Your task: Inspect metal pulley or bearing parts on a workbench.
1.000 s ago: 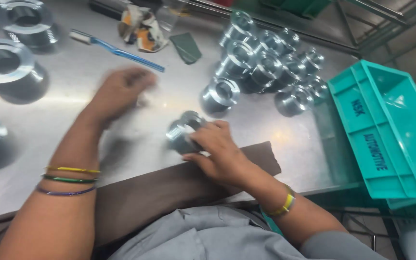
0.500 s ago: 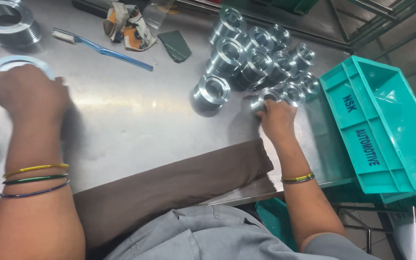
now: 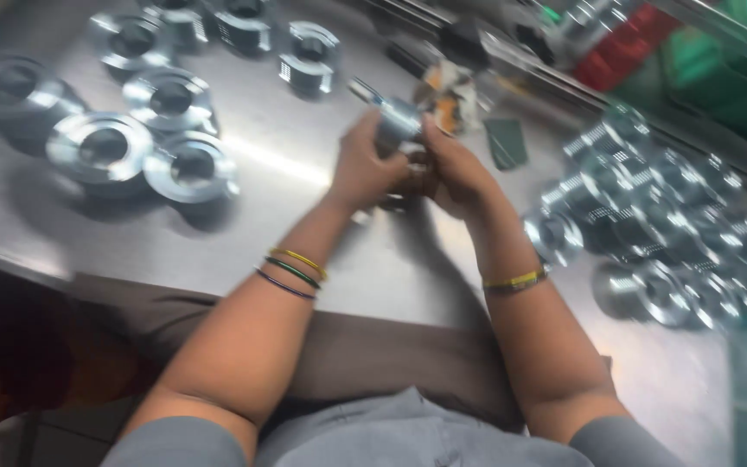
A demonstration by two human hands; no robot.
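Both of my hands meet above the middle of a steel table (image 3: 304, 251). My left hand (image 3: 367, 169) and my right hand (image 3: 453, 169) are closed together around one small shiny metal cylinder part (image 3: 399, 121), held up off the table. The picture is blurred, so the exact finger grip is hard to make out. Thin bangles sit on my left wrist and a yellow band on my right wrist.
Several large flat metal rings (image 3: 101, 147) lie at the left. A heap of several small ribbed metal parts (image 3: 650, 216) lies at the right. A dark green pad (image 3: 506, 143) and blurred clutter sit behind my hands. A brown cloth (image 3: 373, 355) hangs over the near edge.
My hands were far apart, the left at a ring on the left, the right at the heap on the right. Now they have come together on one metal part. The camera swung left.
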